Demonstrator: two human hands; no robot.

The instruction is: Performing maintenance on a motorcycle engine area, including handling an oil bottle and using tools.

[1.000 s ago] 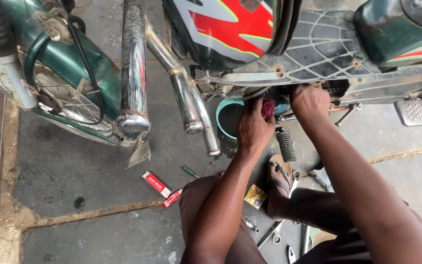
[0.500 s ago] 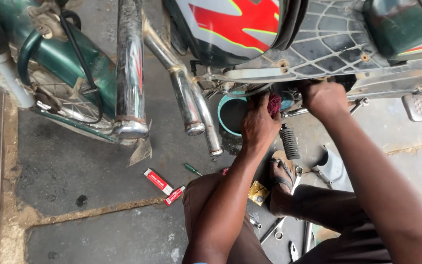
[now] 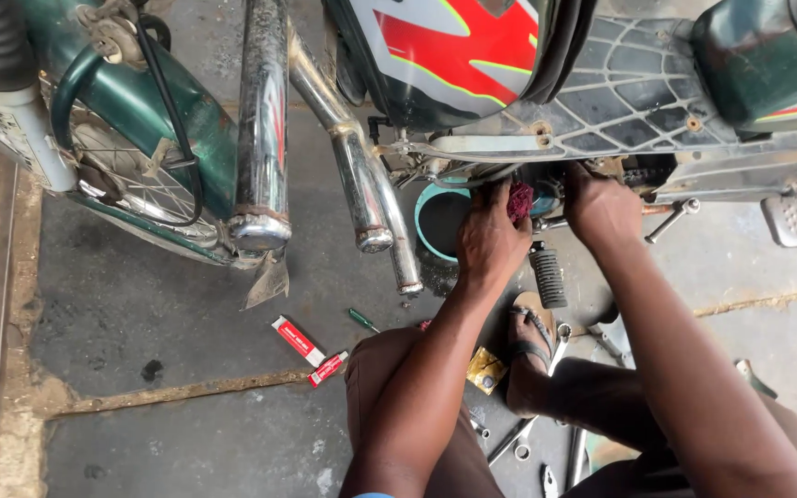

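My left hand (image 3: 491,238) presses a dark red rag (image 3: 519,198) against the underside of a motorcycle's engine, over a teal basin (image 3: 428,214) on the floor. Just to the right, my right hand (image 3: 601,207) reaches under the engine beside the drive chain (image 3: 643,175); what its fingers hold is hidden. The motorcycle has a red, white and yellow tank panel (image 3: 458,41) and a black footpeg (image 3: 547,274) hanging below the hands.
Two chrome exhaust pipes (image 3: 265,138) and a green bike's wheel (image 3: 131,175) stand at the left. A red and white tube box (image 3: 297,339), a small red tube (image 3: 327,368), a green screwdriver (image 3: 362,320) and several wrenches (image 3: 514,441) lie on the concrete near my sandalled foot (image 3: 529,355).
Both hands stay under the engine with the rag. The view has shifted slightly; the hands show little movement.
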